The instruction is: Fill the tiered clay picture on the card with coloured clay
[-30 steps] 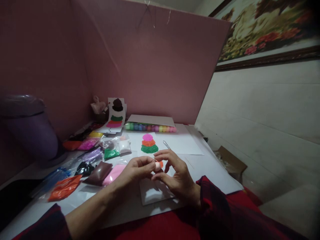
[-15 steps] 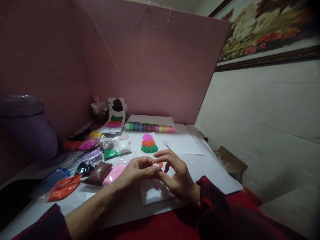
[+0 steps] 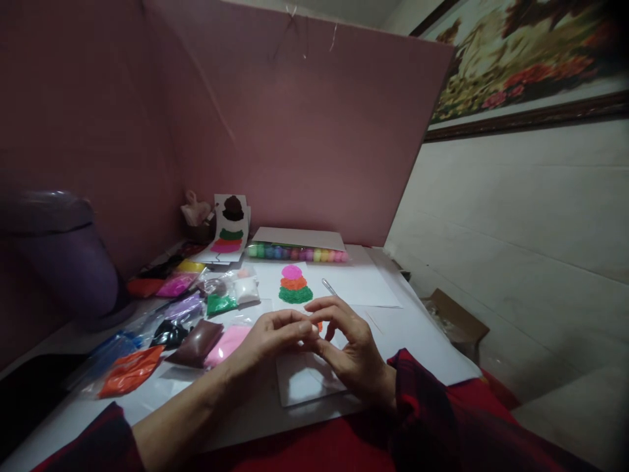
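My left hand (image 3: 275,334) and my right hand (image 3: 348,347) meet fingertip to fingertip above a white card (image 3: 307,383) near the table's front. Both pinch a small orange and pale lump of foam clay (image 3: 317,326), mostly hidden by the fingers. Just beyond the hands lies a card with stacked pink, orange and green clay blobs (image 3: 293,284). A thin metal tool (image 3: 328,286) lies to its right.
Several bags of coloured clay (image 3: 196,341) spread over the left of the white table (image 3: 422,354). A row of small coloured pots (image 3: 295,252) and a propped sample card (image 3: 230,226) stand by the pink partition (image 3: 304,131). A purple bin (image 3: 59,255) is at left, a cardboard box (image 3: 455,318) at right.
The fingers have closed further round the clay lump, so less of it shows. The view has shifted slightly downward.
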`<state>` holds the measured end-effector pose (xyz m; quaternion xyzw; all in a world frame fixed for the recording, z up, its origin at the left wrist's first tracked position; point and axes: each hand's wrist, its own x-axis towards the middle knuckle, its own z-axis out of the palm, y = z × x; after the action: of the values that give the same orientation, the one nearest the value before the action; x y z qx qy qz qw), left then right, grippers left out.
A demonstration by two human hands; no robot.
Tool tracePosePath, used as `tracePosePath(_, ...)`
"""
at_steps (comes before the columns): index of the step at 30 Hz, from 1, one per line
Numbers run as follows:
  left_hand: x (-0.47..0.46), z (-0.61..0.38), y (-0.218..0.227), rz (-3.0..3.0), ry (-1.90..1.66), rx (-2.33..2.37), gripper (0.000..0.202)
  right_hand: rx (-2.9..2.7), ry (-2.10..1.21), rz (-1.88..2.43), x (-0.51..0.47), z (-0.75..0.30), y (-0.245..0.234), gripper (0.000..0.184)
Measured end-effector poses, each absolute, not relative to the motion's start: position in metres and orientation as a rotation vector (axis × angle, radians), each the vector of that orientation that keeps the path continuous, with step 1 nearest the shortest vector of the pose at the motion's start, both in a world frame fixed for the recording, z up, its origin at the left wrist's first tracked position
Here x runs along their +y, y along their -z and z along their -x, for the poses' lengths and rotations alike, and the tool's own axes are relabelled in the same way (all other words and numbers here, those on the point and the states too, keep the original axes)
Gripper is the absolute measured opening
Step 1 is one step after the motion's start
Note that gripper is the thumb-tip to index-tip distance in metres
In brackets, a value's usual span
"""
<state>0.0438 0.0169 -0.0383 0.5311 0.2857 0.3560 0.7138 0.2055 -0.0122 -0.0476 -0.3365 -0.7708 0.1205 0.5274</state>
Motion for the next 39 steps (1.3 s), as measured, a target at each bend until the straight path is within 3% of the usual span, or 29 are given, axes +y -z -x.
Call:
tracePosePath(3, 0.016, -0.043, 0.037, -1.189, -0.787, 0.613, 0.018, -1.848, -0.284, 0.79, -0.012, -0.205, 0.048, 0.024)
tracePosePath(7, 0.016, -0.042, 0.036, -1.22, -0.793, 0.616, 0.023, -1.829, -0.28, 0.803, -0.012, -0.204, 0.046, 0.013)
tracePosePath(11, 0.016, -0.042, 0.035, -1.245, -0.788, 0.618, 0.02, -1.826, -0.275, 0.804, -0.013, -0.204, 0.046, 0.02)
tracePosePath(15, 0.016, -0.042, 0.035, -1.264, -0.794, 0.611, 0.025, -1.83, -0.286, 0.794, -0.013, -0.204, 0.047, 0.011)
tracePosePath(20, 0.017, -0.042, 0.04, -1.237, -0.79, 0.59, 0.025, -1.83, -0.297, 0.781, -0.012, -0.204, 0.046, 0.024)
tracePosePath(24, 0.018, -0.043, 0.042, -1.245, -0.802, 0.629, 0.026, -1.804, -0.282, 0.784, -0.012, -0.204, 0.046, 0.014)
tracePosePath(28, 0.019, -0.044, 0.044, -1.188, -0.803, 0.602, 0.024, -1.831, -0.278, 0.8, -0.012, -0.205, 0.047, 0.023)
tracePosePath(33, 0.021, -0.044, 0.046, -1.198, -0.79, 0.625, 0.028, -1.813, -0.252, 0.799, -0.011, -0.205, 0.047, 0.014)
tracePosePath(39, 0.021, -0.044, 0.045, -1.245, -0.784, 0.624, 0.029, -1.831, -0.261, 0.814, -0.011, -0.205, 0.047, 0.017)
